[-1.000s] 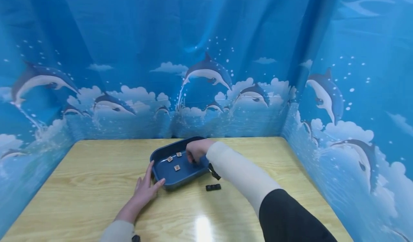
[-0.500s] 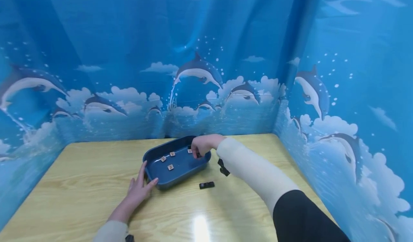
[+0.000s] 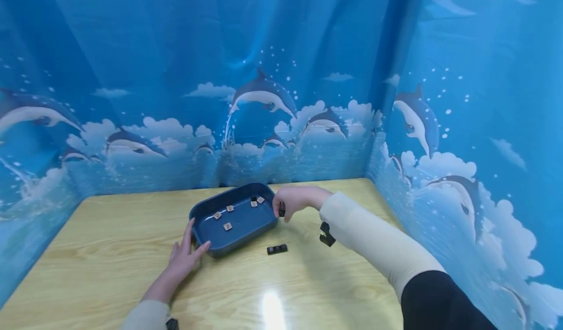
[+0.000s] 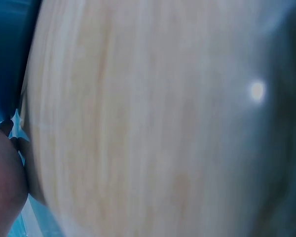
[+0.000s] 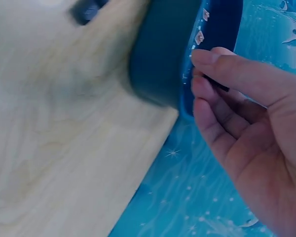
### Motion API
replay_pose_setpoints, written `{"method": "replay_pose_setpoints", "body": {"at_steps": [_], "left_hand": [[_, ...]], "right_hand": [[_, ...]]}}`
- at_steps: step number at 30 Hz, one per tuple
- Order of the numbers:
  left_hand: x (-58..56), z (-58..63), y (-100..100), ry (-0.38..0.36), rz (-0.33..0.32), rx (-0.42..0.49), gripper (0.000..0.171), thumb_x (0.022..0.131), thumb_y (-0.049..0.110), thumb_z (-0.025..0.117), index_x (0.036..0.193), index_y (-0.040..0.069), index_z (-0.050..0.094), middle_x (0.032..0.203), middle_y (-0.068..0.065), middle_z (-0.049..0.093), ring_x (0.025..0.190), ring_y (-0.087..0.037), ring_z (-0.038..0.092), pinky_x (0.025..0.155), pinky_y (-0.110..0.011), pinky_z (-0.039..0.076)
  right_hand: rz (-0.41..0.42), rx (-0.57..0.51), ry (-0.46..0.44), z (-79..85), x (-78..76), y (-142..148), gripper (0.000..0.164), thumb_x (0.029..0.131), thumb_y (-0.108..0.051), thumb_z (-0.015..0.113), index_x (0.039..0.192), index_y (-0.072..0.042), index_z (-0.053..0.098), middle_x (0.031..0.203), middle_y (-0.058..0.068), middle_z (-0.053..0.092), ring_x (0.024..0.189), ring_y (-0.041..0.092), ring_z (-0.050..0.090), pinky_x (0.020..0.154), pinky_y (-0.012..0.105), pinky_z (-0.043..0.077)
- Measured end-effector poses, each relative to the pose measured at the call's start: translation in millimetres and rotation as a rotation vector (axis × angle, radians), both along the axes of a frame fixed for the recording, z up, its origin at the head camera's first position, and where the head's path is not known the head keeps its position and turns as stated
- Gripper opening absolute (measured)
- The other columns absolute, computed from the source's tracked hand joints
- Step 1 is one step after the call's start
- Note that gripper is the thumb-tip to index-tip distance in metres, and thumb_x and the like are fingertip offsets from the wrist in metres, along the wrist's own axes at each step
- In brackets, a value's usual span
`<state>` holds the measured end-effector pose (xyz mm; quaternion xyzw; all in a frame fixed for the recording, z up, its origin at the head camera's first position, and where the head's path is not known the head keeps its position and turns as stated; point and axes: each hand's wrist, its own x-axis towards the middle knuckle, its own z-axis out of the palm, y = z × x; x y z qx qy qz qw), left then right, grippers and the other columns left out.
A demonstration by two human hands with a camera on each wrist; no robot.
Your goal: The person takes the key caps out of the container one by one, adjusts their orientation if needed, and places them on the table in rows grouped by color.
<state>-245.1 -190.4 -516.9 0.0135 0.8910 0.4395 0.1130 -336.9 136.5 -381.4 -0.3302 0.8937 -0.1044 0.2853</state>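
Observation:
A dark blue tray (image 3: 237,244) sits on the table, several small pale square pieces with dark marks inside it, one of them (image 3: 227,226) near its front wall. My left hand (image 3: 184,259) rests against the tray's left end, thumb and fingers spread along the rim. Over the right end, my right hand (image 3: 294,202) pinches a small black block (image 3: 282,209) between thumb and fingers; they partly hide it in the right wrist view. In front of the tray lies a short row of black blocks (image 3: 276,249).
The wooden table (image 3: 105,252) meets a blue dolphin-print curtain (image 3: 184,76) at the back and right. A small black piece (image 3: 253,199) stands beside pale ones at the tray's far right. Light glares off the table's front.
My right hand has come up and right from inside the tray to its right rim, with a black block in its fingers. More pale pieces show there. The left hand stays on the tray.

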Motion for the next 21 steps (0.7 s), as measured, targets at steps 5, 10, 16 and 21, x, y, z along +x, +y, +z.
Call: {"method": "replay_pose_setpoints", "body": {"at_steps": [5, 10, 16, 21], "left_hand": [[0.8, 2.0, -1, 0.021, -0.007, 0.006, 0.09, 0.099, 0.05, 0.048, 0.154, 0.025, -0.018, 0.157, -0.028, -0.003, 0.132, -0.063, -0.018, 0.103, -0.073, -0.008], [0.7, 1.6, -2, 0.007, -0.008, 0.003, 0.09, 0.099, 0.052, 0.047, 0.154, 0.027, -0.02, 0.158, -0.026, -0.005, 0.133, -0.061, -0.019, 0.103, -0.073, -0.008], [1.1, 2.6, -1, -0.002, -0.01, 0.004, 0.09, 0.099, 0.051, 0.047, 0.154, 0.026, -0.02, 0.157, -0.026, -0.005, 0.133, -0.06, -0.019, 0.105, -0.07, -0.011], [0.6, 2.8, 1, -0.005, -0.015, 0.008, 0.09, 0.099, 0.051, 0.047, 0.153, 0.026, -0.02, 0.157, -0.026, -0.004, 0.134, -0.059, -0.02, 0.107, -0.067, -0.013]], "right_hand": [[-0.015, -0.069, 0.027, -7.4, 15.2, 15, 0.019, 0.082, 0.001, 0.075, 0.089, -0.017, 0.074, 0.095, -0.007, 0.067, 0.08, 0.008, 0.062, 0.07, 0.026, 0.054], [-0.043, -0.129, 0.077, -23.2, 29.6, 26, 0.023, 0.079, 0.003, 0.077, 0.1, -0.007, 0.076, 0.096, -0.004, 0.068, 0.081, 0.007, 0.061, 0.071, 0.023, 0.053], [-0.157, -0.189, 0.097, -45.1, 45.6, 32, 0.024, 0.079, 0.001, 0.078, 0.102, -0.006, 0.074, 0.091, -0.004, 0.069, 0.079, 0.006, 0.061, 0.072, 0.024, 0.053], [-0.211, -0.218, 0.13, -62.4, 55.3, 35, 0.019, 0.078, 0.002, 0.077, 0.095, -0.007, 0.075, 0.086, -0.007, 0.07, 0.075, 0.005, 0.06, 0.071, 0.023, 0.052]]}}
